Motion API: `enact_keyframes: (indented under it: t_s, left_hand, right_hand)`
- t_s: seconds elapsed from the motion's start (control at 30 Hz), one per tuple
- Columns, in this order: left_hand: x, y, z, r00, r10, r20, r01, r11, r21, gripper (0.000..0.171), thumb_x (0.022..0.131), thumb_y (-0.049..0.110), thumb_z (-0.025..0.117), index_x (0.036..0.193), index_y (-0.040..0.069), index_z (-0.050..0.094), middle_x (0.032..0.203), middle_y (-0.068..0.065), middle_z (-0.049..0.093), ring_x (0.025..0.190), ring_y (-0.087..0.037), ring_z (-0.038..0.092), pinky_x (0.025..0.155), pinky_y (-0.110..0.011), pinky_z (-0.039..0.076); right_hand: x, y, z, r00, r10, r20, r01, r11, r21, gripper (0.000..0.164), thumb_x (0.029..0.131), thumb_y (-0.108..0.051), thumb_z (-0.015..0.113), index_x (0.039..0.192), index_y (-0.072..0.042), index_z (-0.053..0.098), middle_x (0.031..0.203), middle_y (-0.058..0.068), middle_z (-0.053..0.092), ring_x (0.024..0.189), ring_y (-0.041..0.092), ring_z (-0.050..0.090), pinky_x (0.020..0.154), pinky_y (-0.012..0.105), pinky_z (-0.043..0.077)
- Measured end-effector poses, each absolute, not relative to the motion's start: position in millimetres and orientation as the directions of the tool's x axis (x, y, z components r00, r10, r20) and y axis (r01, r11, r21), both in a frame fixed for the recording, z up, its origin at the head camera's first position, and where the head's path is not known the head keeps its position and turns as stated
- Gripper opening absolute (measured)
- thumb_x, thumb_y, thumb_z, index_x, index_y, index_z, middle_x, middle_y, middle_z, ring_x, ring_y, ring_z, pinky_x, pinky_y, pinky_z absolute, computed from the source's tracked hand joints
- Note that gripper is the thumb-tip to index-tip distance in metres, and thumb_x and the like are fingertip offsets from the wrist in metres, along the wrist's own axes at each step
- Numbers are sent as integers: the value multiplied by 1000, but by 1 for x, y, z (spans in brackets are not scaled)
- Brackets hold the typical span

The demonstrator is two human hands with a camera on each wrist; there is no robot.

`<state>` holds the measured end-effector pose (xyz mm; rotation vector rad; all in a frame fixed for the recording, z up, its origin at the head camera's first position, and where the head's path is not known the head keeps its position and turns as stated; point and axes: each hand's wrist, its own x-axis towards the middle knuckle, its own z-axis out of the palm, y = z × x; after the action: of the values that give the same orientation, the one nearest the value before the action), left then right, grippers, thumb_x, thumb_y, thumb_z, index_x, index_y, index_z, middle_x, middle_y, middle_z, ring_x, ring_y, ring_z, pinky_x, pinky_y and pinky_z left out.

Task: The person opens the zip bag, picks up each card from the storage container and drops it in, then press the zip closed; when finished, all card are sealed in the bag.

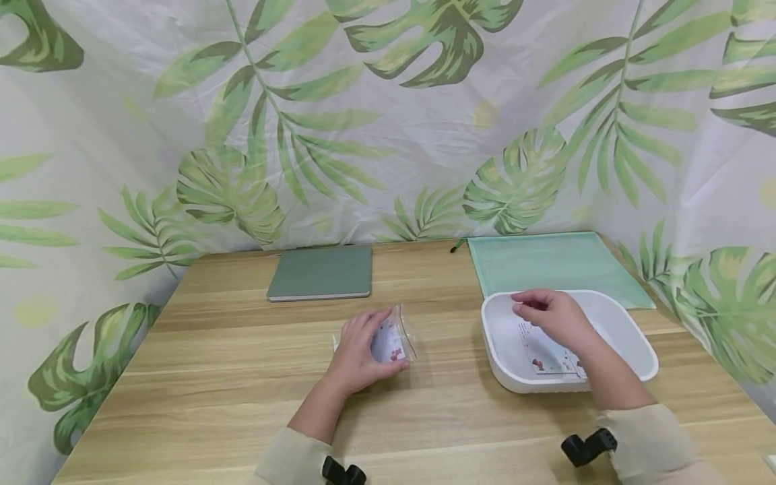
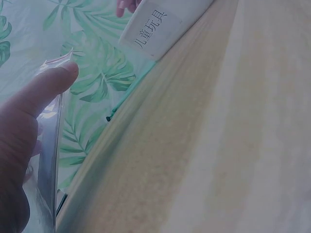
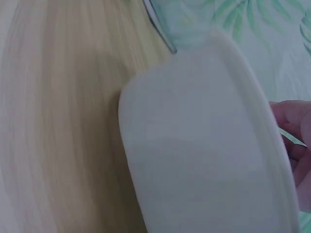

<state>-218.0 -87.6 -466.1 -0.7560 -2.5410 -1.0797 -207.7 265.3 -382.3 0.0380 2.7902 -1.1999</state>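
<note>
My left hand grips a small clear zip bag with a printed card inside, between thumb and fingers, above the table. In the left wrist view the thumb lies along the bag's edge. My right hand is over the white plastic tub, its fingers bent near the far left part of the rim. Whether it pinches something small cannot be told. Printed cards lie in the tub, partly hidden by the right forearm. In the right wrist view, the tub's side covers part of the hand.
A green notebook lies at the back left of the wooden table. Behind the tub is a mint-green zip pouch, with a dark-ended pull by its corner. A leaf-print cloth hangs around the table.
</note>
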Motion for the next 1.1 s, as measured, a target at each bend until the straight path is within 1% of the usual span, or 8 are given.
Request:
enact_keyframes:
  t_s: [0.1, 0.23, 0.37, 0.47, 0.6, 0.73, 0.9, 1.1]
  left_hand:
    - [-218, -88, -466, -824, 356, 441, 564, 585, 583, 92, 60, 41, 87, 140, 12, 52, 131, -11, 57, 120, -32, 50, 101, -48, 36]
    - [-219, -88, -467, -823, 359, 441, 566, 586, 580, 92, 60, 41, 87, 140, 12, 52, 131, -11, 57, 121, -32, 50, 102, -48, 36]
    - [-219, -88, -467, -825, 360, 435, 563, 585, 584, 92, 61, 41, 87, 140, 11, 52, 132, -11, 56, 121, -32, 50, 103, -49, 36]
    - [-219, -87, -466, -826, 361, 433, 562, 585, 584, 92, 61, 41, 87, 140, 11, 52, 132, -12, 56, 121, -32, 50, 103, -49, 36]
    - [-218, -87, -467, -828, 359, 431, 560, 586, 586, 92, 61, 41, 87, 140, 11, 52, 132, -12, 56, 122, -32, 50, 103, -49, 36]
    - [-219, -87, -467, -828, 358, 431, 559, 585, 588, 91, 61, 41, 87, 140, 11, 52, 133, -11, 56, 122, -32, 49, 103, -49, 35]
    - [-219, -87, -467, -823, 362, 438, 567, 582, 583, 91, 62, 41, 86, 140, 11, 52, 133, -11, 56, 122, -32, 50, 103, -49, 35]
    - [-218, -88, -467, -830, 358, 428, 556, 585, 590, 91, 61, 41, 87, 140, 12, 52, 133, -11, 56, 122, -31, 50, 102, -48, 36]
  right_hand:
    - [-211, 280, -387, -989, -6, -150, 99, 723, -684, 46, 95, -31, 62, 133, -4, 59, 119, 18, 65, 100, 24, 57, 82, 31, 51]
    - [-216, 294, -396, -985, -29, -171, 88, 764, -639, 46, 94, -26, 64, 133, -2, 58, 116, 18, 65, 98, 25, 56, 82, 33, 52]
    - [-220, 303, -402, -980, -66, -187, 58, 807, -588, 46, 91, -21, 68, 130, 0, 60, 119, 21, 64, 100, 28, 56, 89, 43, 51]
    - [-221, 308, -407, -975, -89, -203, 40, 832, -553, 45, 87, -20, 71, 128, -1, 62, 124, 23, 62, 105, 33, 56, 96, 53, 47]
    - [-223, 310, -415, -969, -107, -221, 18, 867, -499, 46, 84, -19, 75, 125, -2, 64, 129, 25, 60, 115, 41, 56, 100, 59, 42]
    - [-226, 310, -424, -967, -127, -222, -13, 890, -455, 47, 81, -19, 78, 123, -2, 65, 130, 26, 59, 119, 44, 54, 101, 60, 41]
    - [-226, 309, -428, -967, -125, -224, -12, 894, -447, 49, 79, -20, 80, 122, -2, 66, 130, 26, 58, 118, 42, 54, 102, 59, 40]
    - [-224, 307, -425, -969, -128, -213, -27, 906, -423, 51, 76, -22, 83, 120, -4, 67, 129, 27, 56, 116, 42, 52, 101, 60, 40]
